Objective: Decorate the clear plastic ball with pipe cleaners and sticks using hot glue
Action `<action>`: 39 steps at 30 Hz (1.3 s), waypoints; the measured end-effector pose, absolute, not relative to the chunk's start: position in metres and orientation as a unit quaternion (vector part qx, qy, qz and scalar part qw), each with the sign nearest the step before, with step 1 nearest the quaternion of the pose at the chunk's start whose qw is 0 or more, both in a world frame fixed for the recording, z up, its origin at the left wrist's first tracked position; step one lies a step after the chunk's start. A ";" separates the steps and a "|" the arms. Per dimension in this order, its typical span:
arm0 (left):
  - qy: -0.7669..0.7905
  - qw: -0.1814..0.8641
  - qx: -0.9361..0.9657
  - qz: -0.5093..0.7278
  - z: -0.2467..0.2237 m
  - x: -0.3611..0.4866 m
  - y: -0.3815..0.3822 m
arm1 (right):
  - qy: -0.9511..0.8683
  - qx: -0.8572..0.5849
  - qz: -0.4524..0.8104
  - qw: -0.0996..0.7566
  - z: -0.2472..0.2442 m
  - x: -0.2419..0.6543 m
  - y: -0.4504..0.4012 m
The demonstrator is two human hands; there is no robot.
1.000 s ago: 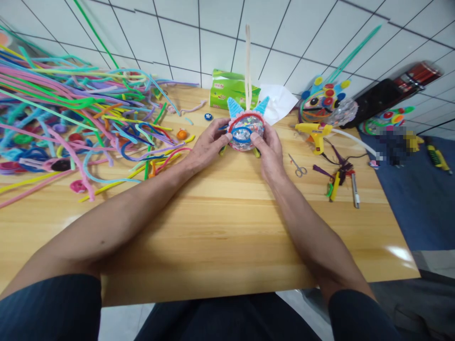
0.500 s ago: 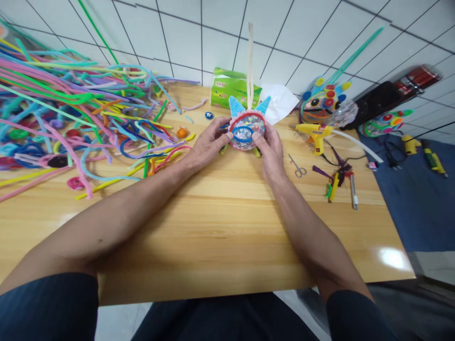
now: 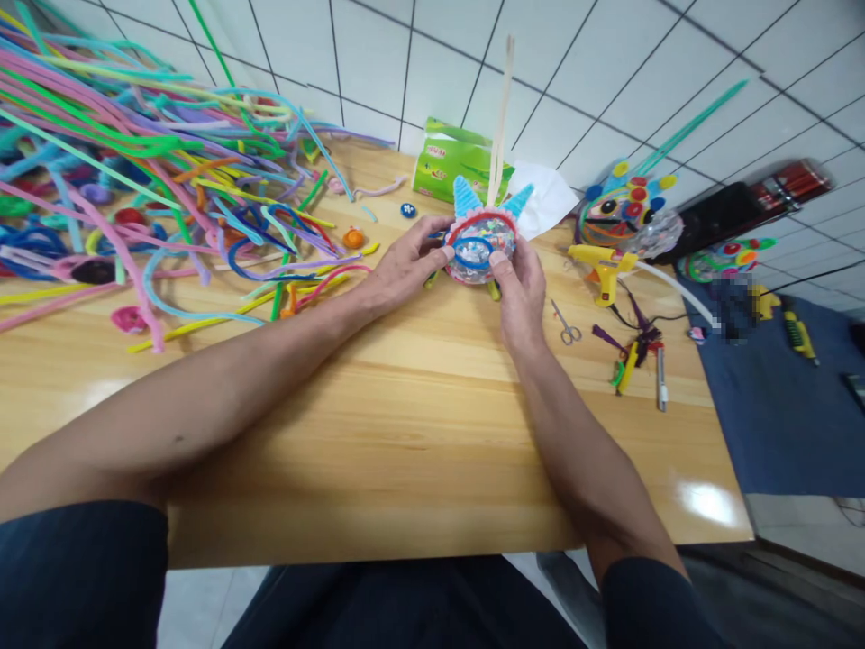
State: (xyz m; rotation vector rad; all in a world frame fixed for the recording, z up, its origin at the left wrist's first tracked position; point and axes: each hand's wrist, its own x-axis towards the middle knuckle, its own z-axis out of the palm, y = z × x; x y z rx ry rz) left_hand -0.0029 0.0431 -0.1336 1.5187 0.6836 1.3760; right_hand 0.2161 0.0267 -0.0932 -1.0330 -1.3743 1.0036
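Observation:
Between my two hands is a clear plastic craft animal (image 3: 481, 236) with a red and pink fuzzy rim and two blue pointed ears. A blue pipe-cleaner ring (image 3: 473, 253) lies across its front. My left hand (image 3: 419, 259) grips its left side, thumb at the ring's left end. My right hand (image 3: 522, 278) closes round the right side, its thumb at the ring's right end. Two pale strips (image 3: 501, 126) rise behind the ears. Small yellow-green bits show at the bottom edge. The animal's back and most fingertips are hidden.
Many coloured pipe cleaners (image 3: 155, 162) pile up at the left. Behind stand a green tissue pack (image 3: 446, 162) and white paper (image 3: 544, 198). At the right are a yellow glue gun (image 3: 601, 266), small scissors (image 3: 566, 324), a cutter knife (image 3: 661, 379) and a finished craft animal (image 3: 612, 212).
The view has shifted slightly, so most things sit a little differently in it. Both hands keep the same hold on the craft animal, with the blue ring still across its front.

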 end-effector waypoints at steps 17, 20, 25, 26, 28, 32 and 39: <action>0.279 0.454 0.625 0.571 -0.138 0.000 0.044 | -0.764 -0.376 0.061 0.521 -0.105 0.234 0.036; 0.277 0.454 0.627 0.569 -0.139 -0.001 0.045 | -0.780 -0.363 0.058 0.507 -0.104 0.232 0.038; 0.282 0.454 0.627 0.566 -0.141 -0.001 0.045 | -0.790 -0.358 0.036 0.496 -0.103 0.232 0.038; 0.284 0.453 0.627 0.566 -0.141 -0.001 0.045 | -0.792 -0.357 0.034 0.494 -0.102 0.232 0.038; 0.288 0.454 0.627 0.564 -0.140 -0.001 0.044 | -0.796 -0.351 0.032 0.493 -0.102 0.233 0.038; 0.290 0.460 0.625 0.560 -0.138 -0.001 0.043 | -0.800 -0.342 0.010 0.493 -0.105 0.234 0.039; 0.286 0.458 0.627 0.561 -0.138 -0.002 0.043 | -0.814 -0.341 0.023 0.470 -0.109 0.239 0.042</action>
